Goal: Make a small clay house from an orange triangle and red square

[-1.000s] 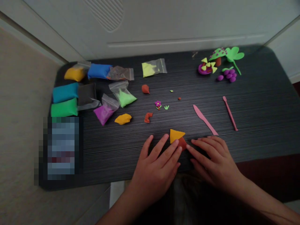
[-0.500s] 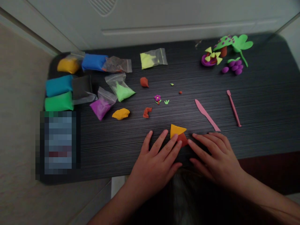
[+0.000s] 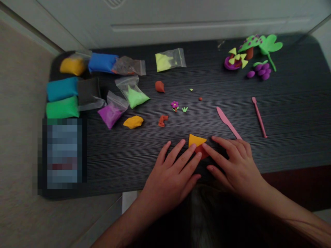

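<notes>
An orange clay triangle (image 3: 196,140) lies near the front of the dark striped table (image 3: 284,137), with a red-brown clay piece (image 3: 201,151) tucked under its lower edge. My left hand (image 3: 172,175) lies flat with fingers spread, its fingertips at the triangle's left corner and on the red-brown piece. My right hand (image 3: 234,162) also lies flat and spread, its index fingertip pressing the red-brown piece from the right. Neither hand grips anything.
Pink plastic knife (image 3: 228,122) and pink stick tool (image 3: 259,116) lie right of my hands. Bags of coloured clay (image 3: 77,88) crowd the left; loose orange lump (image 3: 133,121) and red-brown scraps (image 3: 162,120) sit mid-table. Finished clay figures (image 3: 252,55) stand at the back right. A blurred rectangle (image 3: 62,153) sits front left.
My right index finger has slid left onto the red-brown piece, closer to my left fingertips. The view has shifted slightly; the clay pieces stay in place.
</notes>
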Demonstrator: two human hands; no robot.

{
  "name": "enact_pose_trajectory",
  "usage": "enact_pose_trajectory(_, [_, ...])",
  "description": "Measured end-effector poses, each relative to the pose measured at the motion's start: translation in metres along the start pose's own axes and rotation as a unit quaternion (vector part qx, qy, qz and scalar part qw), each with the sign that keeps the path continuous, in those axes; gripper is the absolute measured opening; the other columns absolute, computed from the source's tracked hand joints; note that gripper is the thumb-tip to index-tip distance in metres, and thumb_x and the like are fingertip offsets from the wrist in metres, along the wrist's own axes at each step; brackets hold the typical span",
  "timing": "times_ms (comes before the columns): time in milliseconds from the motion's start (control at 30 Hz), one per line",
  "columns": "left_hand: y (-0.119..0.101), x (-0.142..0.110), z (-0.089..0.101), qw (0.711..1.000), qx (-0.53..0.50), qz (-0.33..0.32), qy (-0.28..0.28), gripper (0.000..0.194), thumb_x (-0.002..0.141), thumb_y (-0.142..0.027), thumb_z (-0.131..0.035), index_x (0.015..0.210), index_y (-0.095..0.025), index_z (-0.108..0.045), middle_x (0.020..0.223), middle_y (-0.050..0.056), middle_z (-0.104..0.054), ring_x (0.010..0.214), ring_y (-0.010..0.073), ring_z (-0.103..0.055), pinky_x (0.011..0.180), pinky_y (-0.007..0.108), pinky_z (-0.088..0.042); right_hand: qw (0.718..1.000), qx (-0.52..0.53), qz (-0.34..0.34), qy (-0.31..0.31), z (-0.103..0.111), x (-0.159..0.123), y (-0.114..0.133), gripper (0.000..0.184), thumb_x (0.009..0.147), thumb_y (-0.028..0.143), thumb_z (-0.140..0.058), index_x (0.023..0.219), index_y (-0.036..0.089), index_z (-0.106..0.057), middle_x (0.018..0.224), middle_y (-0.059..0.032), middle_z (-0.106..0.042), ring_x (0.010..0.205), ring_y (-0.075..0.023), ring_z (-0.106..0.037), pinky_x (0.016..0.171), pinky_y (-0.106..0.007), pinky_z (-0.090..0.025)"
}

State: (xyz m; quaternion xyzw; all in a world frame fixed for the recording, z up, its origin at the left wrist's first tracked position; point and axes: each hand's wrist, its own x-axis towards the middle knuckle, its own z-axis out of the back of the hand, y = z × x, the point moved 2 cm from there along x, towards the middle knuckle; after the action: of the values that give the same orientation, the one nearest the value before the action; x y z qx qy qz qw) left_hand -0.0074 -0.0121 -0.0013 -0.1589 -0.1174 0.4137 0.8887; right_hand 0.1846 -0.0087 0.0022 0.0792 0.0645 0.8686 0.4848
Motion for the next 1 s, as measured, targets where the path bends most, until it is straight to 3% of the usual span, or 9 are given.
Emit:
enact_pose_trajectory(200, [0.0,0.006,-0.001,0.995,-0.005,0.066,-0.069,0.041,0.081,-0.029,-0.053,0.122,-0.02,-0.051,0.135,0.007,-0.044,0.13,0.0292,-0.028,0.105,0.053,-0.025,0.998,0.061,-0.001,-0.014,0.001,0.009,-0.009,0.039,0.082,0.026,-0.052,0.12,0.024,-0.051,0.121,-0.0124,-0.047,0.103,-0.0264,-0.046,0.084,-0.046,-0.038])
enact_pose_trajectory(367, [-0.002,0.011,-0.002,0.996,0.014,0.057,-0.064,0.039,0.081,-0.031,-0.053,0.119,-0.021,-0.053,0.133,0.006,-0.046,0.129,0.0295,-0.03,0.105,0.053,-0.024,0.999,0.052,0.005,-0.005,0.0,0.016,-0.005,0.035,0.081,0.029,-0.052,0.116,0.027,-0.054,0.122,-0.0098,-0.049,0.102,-0.0263,-0.046,0.084,-0.048,-0.038])
enact_pose_trajectory(500, [0.0,0.012,-0.002,0.997,0.01,0.055,-0.06,0.042,0.081,-0.031,-0.053,0.122,-0.021,-0.05,0.133,0.006,-0.047,0.128,0.0282,-0.032,0.105,0.052,-0.026,0.995,0.092,-0.006,-0.036,0.005,0.013,-0.011,0.039,0.08,0.026,-0.055,0.119,0.023,-0.052,0.123,-0.0113,-0.048,0.107,-0.0251,-0.046,0.087,-0.045,-0.04])
enact_pose_trajectory(600, [0.001,0.015,-0.003,0.996,0.004,0.068,-0.063,0.044,0.081,-0.033,-0.053,0.123,-0.019,-0.048,0.132,0.008,-0.047,0.127,0.0277,-0.034,0.105,0.052,-0.026,0.984,0.087,-0.1,-0.118,0.015,0.006,-0.036,0.04,0.078,0.023,-0.057,0.118,0.022,-0.052,0.115,-0.011,-0.053,0.105,-0.0238,-0.049,0.087,-0.042,-0.042])
enact_pose_trajectory(667, [0.001,0.018,-0.003,0.995,0.0,0.079,-0.066,0.046,0.08,-0.036,-0.054,0.122,-0.018,-0.048,0.132,0.009,-0.047,0.126,0.0284,-0.034,0.105,0.052,-0.026,0.958,0.03,-0.202,-0.2,0.024,0.0,-0.061,0.036,0.078,0.026,-0.058,0.114,0.023,-0.055,0.107,-0.0104,-0.056,0.101,-0.0257,-0.051,0.085,-0.045,-0.042])
enact_pose_trajectory(767, [-0.001,0.024,-0.003,0.993,-0.004,0.085,-0.079,0.041,0.079,-0.036,-0.056,0.118,-0.02,-0.052,0.129,0.01,-0.049,0.124,0.0294,-0.036,0.103,0.053,-0.027,0.929,-0.017,-0.284,-0.238,0.03,-0.005,-0.086,0.027,0.078,0.032,-0.057,0.103,0.023,-0.06,0.098,-0.0093,-0.058,0.094,-0.0257,-0.053,0.08,-0.045,-0.043])
enact_pose_trajectory(867, [-0.003,0.027,-0.002,0.992,0.005,0.084,-0.098,0.033,0.08,-0.032,-0.055,0.111,-0.02,-0.057,0.126,0.009,-0.052,0.122,0.0291,-0.038,0.102,0.053,-0.028,0.943,-0.019,-0.261,-0.207,0.027,0.0,-0.087,0.02,0.079,0.034,-0.056,0.093,0.021,-0.062,0.093,-0.0079,-0.06,0.091,-0.0237,-0.054,0.08,-0.042,-0.042])
enact_pose_trajectory(1000, [-0.004,0.026,-0.002,0.99,0.019,0.087,-0.105,0.031,0.08,-0.028,-0.055,0.11,-0.02,-0.057,0.124,0.008,-0.054,0.121,0.0281,-0.039,0.103,0.052,-0.028,0.978,-0.017,-0.18,-0.105,0.017,0.017,-0.068,0.026,0.078,0.038,-0.056,0.096,0.021,-0.061,0.094,-0.007,-0.062,0.089,-0.0237,-0.055,0.079,-0.042,-0.039])
